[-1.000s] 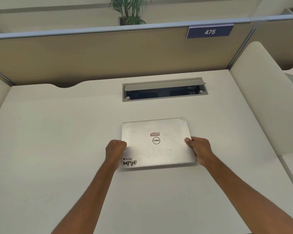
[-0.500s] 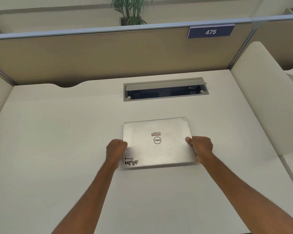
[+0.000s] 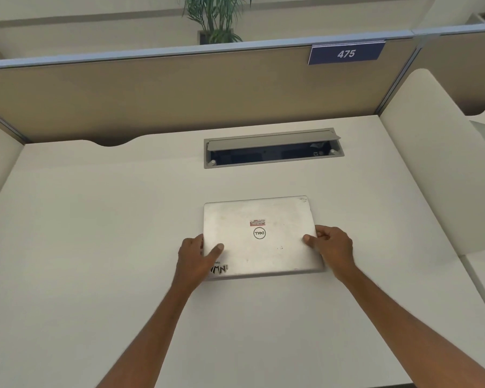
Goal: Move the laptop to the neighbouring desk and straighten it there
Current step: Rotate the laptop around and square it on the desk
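Observation:
A closed silver laptop (image 3: 259, 238) lies flat on the white desk (image 3: 95, 247), slightly skewed, with a round logo, a red sticker and a black-lettered sticker on its lid. My left hand (image 3: 195, 257) grips its left edge, thumb on top of the lid and partly covering the lettered sticker. My right hand (image 3: 332, 247) holds the right edge, thumb resting on the lid. Both forearms reach in from the bottom of the view.
An open cable hatch (image 3: 273, 148) with a raised grey flap sits in the desk behind the laptop. A tan partition (image 3: 179, 88) with a blue "475" sign (image 3: 346, 53) closes the back. A white side divider (image 3: 443, 163) stands at the right; another desk shows beyond it.
My left hand has opened from a fist at the edge, its thumb now laid over the lid. My right thumb also rests further onto the lid. The laptop has barely shifted.

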Demonstrator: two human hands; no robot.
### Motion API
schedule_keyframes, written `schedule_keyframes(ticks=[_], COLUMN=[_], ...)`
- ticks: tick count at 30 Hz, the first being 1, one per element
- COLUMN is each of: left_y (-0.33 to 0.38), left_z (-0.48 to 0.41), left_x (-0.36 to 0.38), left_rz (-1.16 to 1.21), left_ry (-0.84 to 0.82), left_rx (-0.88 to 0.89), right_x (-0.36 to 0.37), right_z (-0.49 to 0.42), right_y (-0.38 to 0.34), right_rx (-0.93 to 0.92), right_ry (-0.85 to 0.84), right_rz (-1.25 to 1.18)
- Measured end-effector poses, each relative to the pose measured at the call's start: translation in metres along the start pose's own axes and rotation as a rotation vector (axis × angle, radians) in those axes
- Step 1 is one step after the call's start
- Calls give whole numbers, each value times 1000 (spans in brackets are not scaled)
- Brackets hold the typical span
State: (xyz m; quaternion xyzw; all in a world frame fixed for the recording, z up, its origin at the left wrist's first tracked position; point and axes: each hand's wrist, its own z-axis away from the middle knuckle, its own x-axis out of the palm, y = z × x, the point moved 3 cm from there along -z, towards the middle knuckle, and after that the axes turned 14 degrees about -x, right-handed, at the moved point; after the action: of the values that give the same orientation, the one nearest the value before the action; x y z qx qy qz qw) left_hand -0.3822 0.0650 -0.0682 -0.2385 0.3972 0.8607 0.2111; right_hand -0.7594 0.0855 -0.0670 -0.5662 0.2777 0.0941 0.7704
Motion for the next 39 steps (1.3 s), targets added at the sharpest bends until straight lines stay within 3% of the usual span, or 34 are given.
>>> schedule_keyframes(ticks=[4, 8, 18, 39], left_y=[-40, -62, -68, -67], left_z=[18, 28, 31, 32], left_x=[2, 8, 18, 22], left_rz=[-157, -142, 4, 58], left_ry=[25, 113, 234, 264], left_rx=[193, 301, 288, 254], right_x=[-2, -8, -15, -11], right_z=[21, 33, 33, 32], right_y=[7, 21, 25, 27], right_rx=[-130, -237, -277, -258], right_ry=[-232, -328, -294, -271], right_rz=[114, 282, 161, 169])
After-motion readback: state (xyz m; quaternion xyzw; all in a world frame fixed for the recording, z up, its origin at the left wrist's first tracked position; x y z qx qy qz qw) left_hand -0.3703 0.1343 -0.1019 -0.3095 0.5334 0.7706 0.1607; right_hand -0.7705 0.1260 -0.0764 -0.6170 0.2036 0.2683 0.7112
